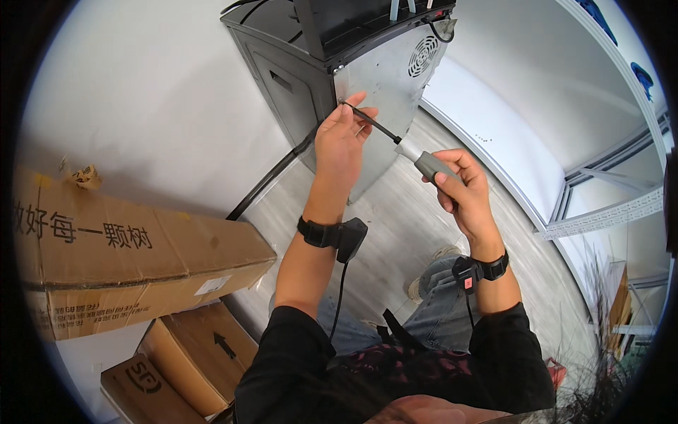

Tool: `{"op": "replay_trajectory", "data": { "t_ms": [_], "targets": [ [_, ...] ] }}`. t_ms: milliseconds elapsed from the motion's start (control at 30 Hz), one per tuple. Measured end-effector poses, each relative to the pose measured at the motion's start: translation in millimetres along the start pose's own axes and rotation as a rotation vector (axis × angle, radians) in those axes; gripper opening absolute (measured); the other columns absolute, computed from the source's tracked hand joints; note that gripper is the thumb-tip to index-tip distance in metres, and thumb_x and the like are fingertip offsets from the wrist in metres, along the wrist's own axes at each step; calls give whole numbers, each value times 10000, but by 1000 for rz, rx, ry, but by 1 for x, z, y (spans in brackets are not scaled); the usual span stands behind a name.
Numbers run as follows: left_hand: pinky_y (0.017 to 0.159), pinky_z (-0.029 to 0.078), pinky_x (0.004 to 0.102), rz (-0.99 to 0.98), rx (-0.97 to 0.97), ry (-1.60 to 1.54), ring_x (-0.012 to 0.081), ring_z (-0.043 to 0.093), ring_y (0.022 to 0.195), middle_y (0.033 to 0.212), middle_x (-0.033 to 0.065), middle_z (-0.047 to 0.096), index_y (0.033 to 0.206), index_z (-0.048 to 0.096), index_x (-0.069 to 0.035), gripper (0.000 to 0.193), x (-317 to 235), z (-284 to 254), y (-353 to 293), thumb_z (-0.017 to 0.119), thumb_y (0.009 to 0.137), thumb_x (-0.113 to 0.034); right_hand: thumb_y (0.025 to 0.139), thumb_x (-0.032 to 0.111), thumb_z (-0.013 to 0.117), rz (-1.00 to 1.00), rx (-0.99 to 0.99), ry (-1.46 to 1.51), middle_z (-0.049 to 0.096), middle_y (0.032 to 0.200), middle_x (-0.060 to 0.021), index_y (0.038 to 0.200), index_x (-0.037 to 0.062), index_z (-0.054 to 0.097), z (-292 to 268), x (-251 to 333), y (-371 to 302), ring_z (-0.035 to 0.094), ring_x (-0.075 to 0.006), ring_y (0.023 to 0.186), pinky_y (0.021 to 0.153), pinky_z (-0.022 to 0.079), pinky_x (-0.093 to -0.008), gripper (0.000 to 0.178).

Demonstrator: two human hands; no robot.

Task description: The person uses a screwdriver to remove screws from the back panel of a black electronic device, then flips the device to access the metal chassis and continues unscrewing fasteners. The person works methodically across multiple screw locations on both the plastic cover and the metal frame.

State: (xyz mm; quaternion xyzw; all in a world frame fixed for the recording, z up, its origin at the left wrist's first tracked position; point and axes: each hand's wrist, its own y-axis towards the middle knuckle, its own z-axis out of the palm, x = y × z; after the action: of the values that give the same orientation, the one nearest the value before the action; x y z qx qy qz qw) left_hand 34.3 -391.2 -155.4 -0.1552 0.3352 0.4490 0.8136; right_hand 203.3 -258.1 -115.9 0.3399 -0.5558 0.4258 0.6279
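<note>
My right hand (462, 185) is wrapped around the grey handle of a screwdriver (381, 128), its thumb lying along the grip. The long dark shaft slants up and left to a metal panel (381, 85) on a black cabinet-like machine (286, 88). At the panel's left edge, my left hand (340, 138) is closed, with thumb and forefinger pinching the shaft near its tip. A small screw-like spot shows at the tip, too small to make out. The other left fingers curl beside the shaft.
Large cardboard boxes (141, 247) are stacked along the wall at left. A black cable (261, 191) runs from the wall base to the machine. White metal framing (494, 134) stands at right. A round vent (424, 56) is in the panel; grey floor (395, 240) lies below.
</note>
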Motion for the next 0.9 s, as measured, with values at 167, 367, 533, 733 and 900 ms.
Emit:
{"op": "replay_trajectory", "data": {
  "t_ms": [167,367,533,733,900],
  "targets": [
    [906,364,338,26,7,8,159,511,961,986,63,602,1258,494,-25,389,3,0,2,455,971,-284,849,64,610,29,29,73,654,817,-81,1060,36,552,-4,0,4,385,-21,439,383,296,-173,221],
    [908,369,344,48,-5,-17,160,511,961,986,69,602,1263,490,-23,382,4,0,2,441,975,-270,827,43,624,-11,1,-92,645,868,-59,1068,43,557,-1,10,2,440,-23,518,423,338,-174,249],
    [887,392,338,43,-3,-24,162,523,957,977,71,607,1267,485,-22,379,5,1,1,425,979,-261,751,-20,670,-309,-40,-383,619,942,-24,1066,49,591,6,8,-4,537,-78,709,591,426,-201,332],
    [699,479,303,25,11,32,155,587,753,917,77,623,1225,497,-20,371,-2,8,-4,445,977,-290,662,-70,706,-614,-26,-694,549,971,-55,1084,94,629,7,7,-4,550,-179,845,706,451,-277,460],
    [610,475,281,54,-33,138,131,576,663,880,79,630,1109,525,-23,281,0,8,-2,458,979,-263,690,-68,701,-443,-6,-529,535,1020,-45,1154,98,591,3,1,0,547,-149,845,675,457,-264,505]
  ]
}}
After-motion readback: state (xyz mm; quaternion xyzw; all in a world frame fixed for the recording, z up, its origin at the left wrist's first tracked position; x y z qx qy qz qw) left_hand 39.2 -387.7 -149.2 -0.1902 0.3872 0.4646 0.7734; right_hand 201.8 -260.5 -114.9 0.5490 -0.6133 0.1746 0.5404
